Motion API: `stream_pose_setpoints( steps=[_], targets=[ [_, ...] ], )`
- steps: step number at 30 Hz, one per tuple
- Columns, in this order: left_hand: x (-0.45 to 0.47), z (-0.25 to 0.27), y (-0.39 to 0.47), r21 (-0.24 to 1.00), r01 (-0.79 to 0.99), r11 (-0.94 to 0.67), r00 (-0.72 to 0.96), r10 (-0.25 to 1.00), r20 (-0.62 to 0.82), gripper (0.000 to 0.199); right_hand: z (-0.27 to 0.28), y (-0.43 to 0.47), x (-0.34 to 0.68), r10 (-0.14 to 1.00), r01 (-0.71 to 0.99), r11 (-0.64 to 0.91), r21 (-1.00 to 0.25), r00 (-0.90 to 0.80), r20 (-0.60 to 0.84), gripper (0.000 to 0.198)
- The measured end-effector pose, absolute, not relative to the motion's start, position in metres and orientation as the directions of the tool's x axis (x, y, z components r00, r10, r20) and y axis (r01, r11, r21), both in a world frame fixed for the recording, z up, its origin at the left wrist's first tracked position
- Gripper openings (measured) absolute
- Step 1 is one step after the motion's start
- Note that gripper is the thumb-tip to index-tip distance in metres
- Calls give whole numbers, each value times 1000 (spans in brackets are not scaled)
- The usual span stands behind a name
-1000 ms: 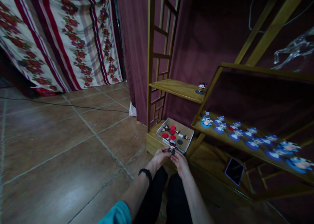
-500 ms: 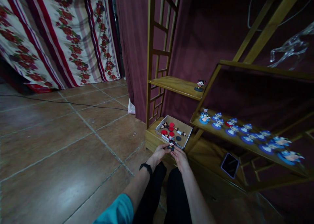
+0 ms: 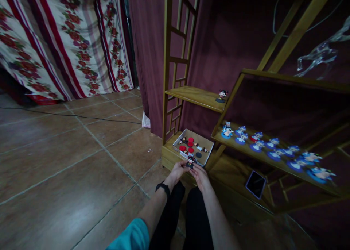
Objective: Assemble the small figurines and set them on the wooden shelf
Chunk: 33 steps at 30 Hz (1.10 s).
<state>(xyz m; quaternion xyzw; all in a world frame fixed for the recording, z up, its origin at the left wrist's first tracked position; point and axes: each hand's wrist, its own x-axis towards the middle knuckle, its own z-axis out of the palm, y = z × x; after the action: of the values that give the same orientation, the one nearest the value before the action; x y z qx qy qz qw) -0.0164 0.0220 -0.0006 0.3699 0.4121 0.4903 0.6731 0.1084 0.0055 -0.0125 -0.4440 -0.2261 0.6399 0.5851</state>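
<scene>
Between my two hands is a small black-haired figurine (image 3: pixel 190 160), upright on a dark round base. My left hand (image 3: pixel 179 169) grips the base from the left with closed fingers. From the right, the fingers of my right hand (image 3: pixel 199 173) close on the same base. Just beyond them, a shallow cardboard box (image 3: pixel 209 146) holds loose figurine parts, several red discs (image 3: pixel 190 144) and a dark disc (image 3: pixel 198 155). The near edge of the box is partly hidden behind the figurine and my fingers.
A similar figurine (image 3: pixel 222 95) stands on the upper wooden shelf (image 3: pixel 195 96). Several blue-based figurines (image 3: pixel 257 145) line the shelf at right. A phone (image 3: pixel 256 184) lies on the lower surface. A clear horse ornament (image 3: pixel 318 56) is at upper right, and a black cable (image 3: pixel 82 115) crosses the tiled floor.
Both hands keep hold of the figurine in nearly the same place. The view has shifted very slightly, so the shelves on the right appear a little further left.
</scene>
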Motion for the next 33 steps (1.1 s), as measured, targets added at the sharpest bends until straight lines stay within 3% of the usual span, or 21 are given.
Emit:
stream_pose_setpoints(
  steps=[23,33],
  targets=[
    [-19,0,23,920,-315,234,156,969,-193,31,-12,9,103,941,-583,-227,-780,75,-330,26],
    [-17,1,22,927,-285,245,156,966,-207,42,-14,9,106,941,-597,-219,-772,82,-330,21]
  ],
)
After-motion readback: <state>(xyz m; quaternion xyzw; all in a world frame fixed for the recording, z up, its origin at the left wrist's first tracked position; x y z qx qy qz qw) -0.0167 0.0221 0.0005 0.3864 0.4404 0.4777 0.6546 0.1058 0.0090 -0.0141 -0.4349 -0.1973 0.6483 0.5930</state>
